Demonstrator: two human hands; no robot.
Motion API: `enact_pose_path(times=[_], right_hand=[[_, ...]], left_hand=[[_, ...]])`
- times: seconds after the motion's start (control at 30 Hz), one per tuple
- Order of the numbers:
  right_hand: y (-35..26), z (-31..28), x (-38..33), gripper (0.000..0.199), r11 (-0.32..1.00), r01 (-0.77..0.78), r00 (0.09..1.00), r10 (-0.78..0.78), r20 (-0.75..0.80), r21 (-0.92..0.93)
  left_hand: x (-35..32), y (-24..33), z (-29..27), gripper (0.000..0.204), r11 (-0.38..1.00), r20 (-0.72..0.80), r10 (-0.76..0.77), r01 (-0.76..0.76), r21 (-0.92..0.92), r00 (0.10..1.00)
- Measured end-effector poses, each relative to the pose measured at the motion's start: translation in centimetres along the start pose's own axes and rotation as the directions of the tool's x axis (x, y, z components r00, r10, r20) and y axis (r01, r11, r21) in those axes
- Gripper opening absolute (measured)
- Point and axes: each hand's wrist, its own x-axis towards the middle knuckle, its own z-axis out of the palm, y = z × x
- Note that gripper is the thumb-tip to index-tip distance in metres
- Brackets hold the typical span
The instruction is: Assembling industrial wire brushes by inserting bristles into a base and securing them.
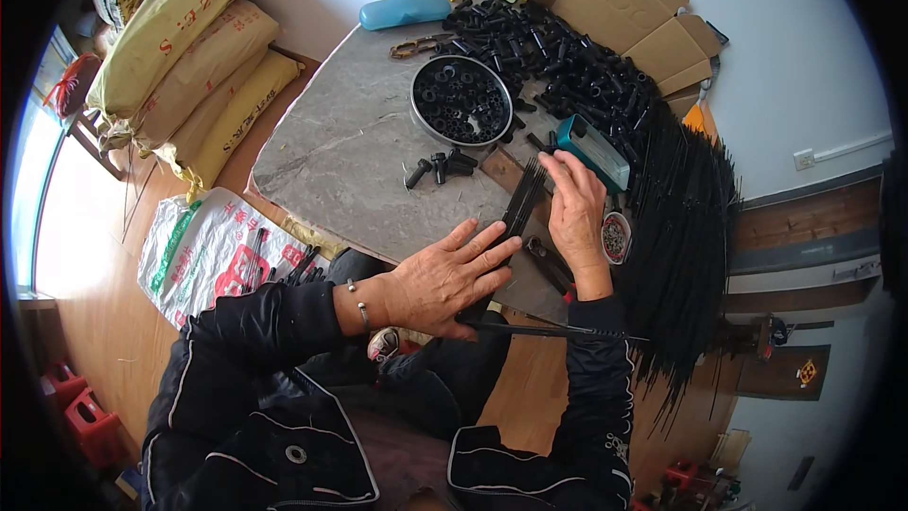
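My left hand (440,279) lies with spread fingers over a bundle of thin black rods (526,194) at the table's near edge. Another long, thin black piece (549,329) sticks out from beneath this hand toward my right sleeve. My right hand (575,213) is at the far end of the bundle, its bent fingers closed at the rod tips; the thumb is hidden. Beyond the bundle stands a round metal bowl (416,118) of small black ring-shaped parts. A few short black tubular pieces (439,168) lie nearer, left of the rods.
A pile of black tubular parts (539,43) covers the table's far side. Many long black rods (686,255) hang over the right edge. Also here are a teal box (596,153), red-handled pliers (549,265), a small dish (616,237), a blue case (405,11) and stacked sacks (180,28).
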Motion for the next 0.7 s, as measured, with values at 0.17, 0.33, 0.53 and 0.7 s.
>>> enact_pose_path(times=[0.17, 0.33, 0.53, 0.7], right_hand=[[0.9, 0.2, -0.4, 0.041, 0.999, 0.011, 0.999, -0.012, 0.048, 0.032], [1.0, 0.2, -0.4, 0.038, 0.992, 0.047, 0.999, -0.047, -0.007, 0.113], [1.4, 0.4, -0.8, 0.035, 0.99, 0.039, 0.999, -0.038, -0.008, 0.139], [1.7, 0.5, -1.9, 0.02, 0.981, -0.16, 0.979, 0.172, -0.106, 0.109]], left_hand=[[0.0, -0.3, 0.0, 0.093, 1.0, 0.004, -0.006, 0.006, -0.004, 1.0], [0.2, -0.2, 0.0, 0.096, 0.999, -0.022, 0.016, -0.016, -0.027, 1.0], [0.4, -0.1, 0.2, 0.093, 1.0, 0.005, 0.015, -0.015, -0.026, 1.0], [0.0, -0.3, 0.5, 0.092, 0.998, -0.045, 0.034, -0.036, -0.048, 0.998]])
